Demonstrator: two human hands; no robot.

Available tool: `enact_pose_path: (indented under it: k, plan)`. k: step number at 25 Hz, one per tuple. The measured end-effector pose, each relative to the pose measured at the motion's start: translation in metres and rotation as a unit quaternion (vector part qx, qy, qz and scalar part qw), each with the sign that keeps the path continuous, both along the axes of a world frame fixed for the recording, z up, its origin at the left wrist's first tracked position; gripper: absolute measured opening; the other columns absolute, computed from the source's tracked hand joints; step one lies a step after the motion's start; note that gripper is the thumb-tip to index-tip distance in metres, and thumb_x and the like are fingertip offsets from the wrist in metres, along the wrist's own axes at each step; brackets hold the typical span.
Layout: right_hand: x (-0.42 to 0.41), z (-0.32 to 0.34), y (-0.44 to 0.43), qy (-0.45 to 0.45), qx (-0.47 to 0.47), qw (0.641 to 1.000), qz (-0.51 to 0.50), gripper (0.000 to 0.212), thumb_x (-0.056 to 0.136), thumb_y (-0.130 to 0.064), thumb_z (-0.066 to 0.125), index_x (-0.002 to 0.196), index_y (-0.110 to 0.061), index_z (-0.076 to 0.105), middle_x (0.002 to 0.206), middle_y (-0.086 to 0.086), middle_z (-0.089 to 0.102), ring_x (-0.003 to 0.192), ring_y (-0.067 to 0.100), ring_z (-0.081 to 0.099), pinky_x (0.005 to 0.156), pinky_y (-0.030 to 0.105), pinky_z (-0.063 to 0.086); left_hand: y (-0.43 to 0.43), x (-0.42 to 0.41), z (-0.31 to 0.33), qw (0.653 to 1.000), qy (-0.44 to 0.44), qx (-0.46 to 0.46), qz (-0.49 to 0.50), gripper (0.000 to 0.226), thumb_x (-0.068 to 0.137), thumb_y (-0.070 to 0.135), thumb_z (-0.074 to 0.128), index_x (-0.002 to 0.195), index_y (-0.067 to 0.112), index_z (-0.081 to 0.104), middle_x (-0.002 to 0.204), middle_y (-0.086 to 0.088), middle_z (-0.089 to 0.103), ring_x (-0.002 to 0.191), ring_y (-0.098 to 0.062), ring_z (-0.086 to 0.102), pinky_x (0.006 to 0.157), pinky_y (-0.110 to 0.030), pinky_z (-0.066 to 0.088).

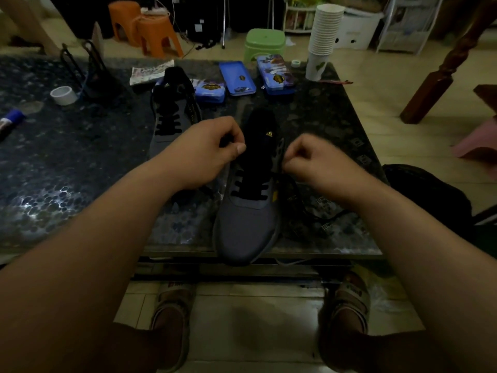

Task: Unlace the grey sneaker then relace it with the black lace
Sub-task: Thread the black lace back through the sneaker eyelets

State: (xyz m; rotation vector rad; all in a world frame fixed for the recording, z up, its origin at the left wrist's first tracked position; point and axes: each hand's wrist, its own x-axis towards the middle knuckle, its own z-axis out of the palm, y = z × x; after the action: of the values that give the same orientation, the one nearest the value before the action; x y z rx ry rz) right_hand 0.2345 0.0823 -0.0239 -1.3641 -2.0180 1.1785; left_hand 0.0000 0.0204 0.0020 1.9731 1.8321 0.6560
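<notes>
At centre frame: lower rows laced, top rows open

At the centre of the frame the sneaker (247,224) lies on the tabletop (80,170), its toe over the near edge. Black lace (250,188) crosses its lower eyelets in about three rows. Above them the tongue is bare and the upper eyelets look empty. The left hand (204,154) is curled, thumb and forefinger pinching a dark strand at the left eyelet row, likely a lace end. The right hand (314,162) is blurred, fingers pinched at the right row, seemingly on the other end. A loose length trails on the tabletop at right. Whether the lace is going in or coming out is unclear; either way, roughly half the eyelets are left. A second sneaker (172,114), upper left of centre, is laced.
</notes>
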Motion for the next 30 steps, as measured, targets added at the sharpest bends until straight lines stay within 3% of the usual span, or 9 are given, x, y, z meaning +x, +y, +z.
enact_pose_path:
  k: [2, 4, 6, 10, 12, 15, 19, 22, 30]
  plan:
    - [0.003, -0.012, -0.014, -0.135, 0.085, 0.984, 0.085, 0.019, 0.089, -0.034, 0.077, 0.098, -0.023, 0.064, 0.097, -0.001, 0.064, 0.088, 0.011, 0.061, 0.074, 0.028, 0.049, 0.002, 0.002, 0.002, 0.998, -0.062, -0.008, 0.024, 0.012, 0.106, 0.027, 0.057, 0.098, 0.022, 0.065, 0.087, 0.008, 0.068, 0.07, 0.001, 0.06, 0.066, -0.018, 0.045]
    - [0.003, -0.014, -0.02, -0.138, 0.14, 0.976, 0.097, 0.017, 0.091, -0.035, 0.075, 0.093, -0.021, 0.066, 0.093, -0.004, 0.059, 0.081, 0.004, 0.057, 0.068, 0.017, 0.042, 0.002, 0.004, 0.007, 0.988, -0.141, -0.014, 0.055, 0.025, 0.11, 0.029, 0.048, 0.1, 0.016, 0.068, 0.087, 0.001, 0.069, 0.07, -0.005, 0.061, 0.063, -0.018, 0.046]
    - [0.005, -0.008, -0.021, -0.045, 0.067, 0.994, 0.075, 0.017, 0.096, -0.024, 0.07, 0.093, -0.008, 0.065, 0.075, -0.007, 0.061, 0.06, 0.001, 0.056, 0.056, 0.011, 0.04, 0.004, 0.005, 0.012, 0.988, -0.125, 0.024, 0.086, 0.038, 0.111, 0.037, 0.042, 0.102, 0.01, 0.068, 0.089, -0.008, 0.067, 0.077, -0.018, 0.062, 0.064, -0.024, 0.045]
    - [0.014, 0.012, -0.02, 0.183, -0.121, 0.975, 0.021, 0.015, 0.102, -0.014, 0.061, 0.089, -0.007, 0.059, 0.057, 0.002, 0.053, 0.055, 0.019, 0.055, 0.061, 0.03, 0.052, 0.014, 0.003, 0.014, 0.976, -0.111, 0.068, 0.175, 0.032, 0.106, 0.041, 0.053, 0.101, 0.01, 0.061, 0.086, -0.011, 0.063, 0.071, -0.022, 0.057, 0.062, -0.035, 0.038]
    - [0.013, 0.019, -0.016, 0.229, -0.152, 0.961, 0.0, 0.011, 0.104, -0.015, 0.057, 0.096, -0.011, 0.061, 0.058, 0.0, 0.048, 0.049, 0.014, 0.043, 0.048, 0.026, 0.044, 0.013, 0.003, 0.017, 0.972, -0.126, 0.076, 0.184, 0.028, 0.1, 0.037, 0.064, 0.121, 0.02, 0.057, 0.112, -0.01, 0.061, 0.088, -0.016, 0.058, 0.079, -0.032, 0.047]
    - [0.007, 0.029, -0.005, 0.227, -0.128, 0.965, -0.007, 0.019, 0.104, -0.011, 0.049, 0.1, -0.014, 0.066, 0.064, 0.001, 0.054, 0.047, 0.012, 0.034, 0.043, 0.022, 0.026, 0.007, 0.015, 0.024, 0.979, -0.021, 0.164, 0.117, 0.053, 0.096, 0.035, 0.066, 0.144, 0.019, 0.05, 0.136, -0.007, 0.051, 0.12, -0.02, 0.053, 0.107, -0.039, 0.045]
    - [-0.008, 0.042, 0.0, 0.266, -0.102, 0.957, 0.049, 0.017, 0.101, -0.006, 0.051, 0.098, -0.015, 0.064, 0.067, 0.002, 0.057, 0.046, 0.011, 0.033, 0.043, 0.021, 0.024, -0.01, 0.053, 0.033, 0.975, -0.212, -0.04, -0.049, 0.028, 0.11, 0.026, 0.047, 0.132, 0.014, 0.059, 0.096, -0.002, 0.071, 0.086, -0.015, 0.07, 0.083, -0.028, 0.057]
    - [-0.004, 0.042, 0.004, 0.262, -0.112, 0.956, 0.062, 0.01, 0.102, -0.01, 0.056, 0.102, -0.015, 0.064, 0.068, 0.002, 0.059, 0.047, 0.01, 0.032, 0.042, 0.021, 0.023, -0.013, 0.031, 0.033, 0.985, -0.161, -0.037, -0.042, 0.025, 0.106, 0.037, 0.056, 0.096, 0.02, 0.07, 0.074, -0.005, 0.067, 0.066, -0.012, 0.06, 0.068, -0.029, 0.047]
    - [0.012, 0.03, 0.008, 0.122, -0.065, 0.99, -0.033, 0.026, 0.096, -0.04, 0.07, 0.083, -0.018, 0.066, 0.058, -0.002, 0.05, 0.049, 0.013, 0.035, 0.045, 0.025, 0.027, -0.031, -0.007, 0.025, 0.968, -0.24, -0.07, 0.035, 0.038, 0.101, 0.038, 0.063, 0.078, 0.008, 0.063, 0.078, -0.013, 0.07, 0.049, -0.006, 0.048, 0.049, -0.014, 0.039]
